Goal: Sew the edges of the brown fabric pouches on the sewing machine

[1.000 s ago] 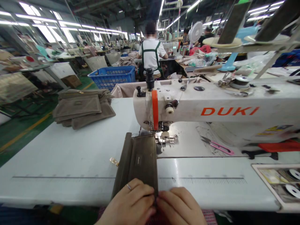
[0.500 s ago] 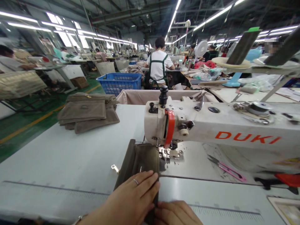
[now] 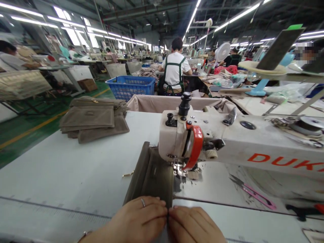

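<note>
Left hand (image 3: 143, 217) and right hand (image 3: 194, 222), backs upward, fingertips nearly meeting: both pinch the brown pouch (image 3: 158, 179) along its right edge.

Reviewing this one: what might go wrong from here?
The pouch has an edge at the sewing machine; uneven guiding by the left hand and right hand might make the seam stray. The zipper pull sticks out and could snag. The pile of pouches sits at the table's edge and may slide off.

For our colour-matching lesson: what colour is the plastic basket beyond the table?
The basket is blue, best seen in the head view.
</note>
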### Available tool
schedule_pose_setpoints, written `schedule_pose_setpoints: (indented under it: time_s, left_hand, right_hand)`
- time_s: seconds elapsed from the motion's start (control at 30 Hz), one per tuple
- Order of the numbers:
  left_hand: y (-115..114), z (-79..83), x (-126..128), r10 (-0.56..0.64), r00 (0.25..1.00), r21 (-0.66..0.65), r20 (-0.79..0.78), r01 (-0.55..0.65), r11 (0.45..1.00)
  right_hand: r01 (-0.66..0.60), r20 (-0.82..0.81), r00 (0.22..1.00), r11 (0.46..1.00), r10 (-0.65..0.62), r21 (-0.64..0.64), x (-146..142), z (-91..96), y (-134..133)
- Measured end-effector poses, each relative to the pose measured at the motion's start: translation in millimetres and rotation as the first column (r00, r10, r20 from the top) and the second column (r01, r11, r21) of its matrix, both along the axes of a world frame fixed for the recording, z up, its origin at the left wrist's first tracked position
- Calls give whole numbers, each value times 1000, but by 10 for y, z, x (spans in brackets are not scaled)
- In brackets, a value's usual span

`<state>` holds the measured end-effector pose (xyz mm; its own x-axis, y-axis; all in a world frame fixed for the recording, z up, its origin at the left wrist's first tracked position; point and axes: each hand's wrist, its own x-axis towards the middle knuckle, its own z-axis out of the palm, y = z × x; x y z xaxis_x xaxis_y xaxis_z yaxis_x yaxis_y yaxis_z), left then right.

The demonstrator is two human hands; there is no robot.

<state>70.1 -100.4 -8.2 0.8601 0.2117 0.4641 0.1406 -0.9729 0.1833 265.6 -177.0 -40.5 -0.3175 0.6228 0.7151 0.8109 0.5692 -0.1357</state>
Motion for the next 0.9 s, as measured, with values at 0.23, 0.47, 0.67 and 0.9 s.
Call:
schedule_pose_setpoints:
  time_s: [0.23,0.47,0.67,0.9]
  left_hand:
    - [160,223,29,-36,983,-165,-179,6,986]
    - [345,146,67,-36,980,-130,-196,11,991]
    - [518,54,120,-4,982,-97,-187,-14,995]
    - [721,5,202,31,994,-65,-109,-38,997]
  right_hand:
    - [-30,-20,999,993,28,-111,103,153,122]
    - [-50,-41,998,971,41,-234,123,189,260]
    - [-5,-21,1000,949,-2,-316,146,224,368]
    - [140,106,989,922,-108,-362,177,201,472]
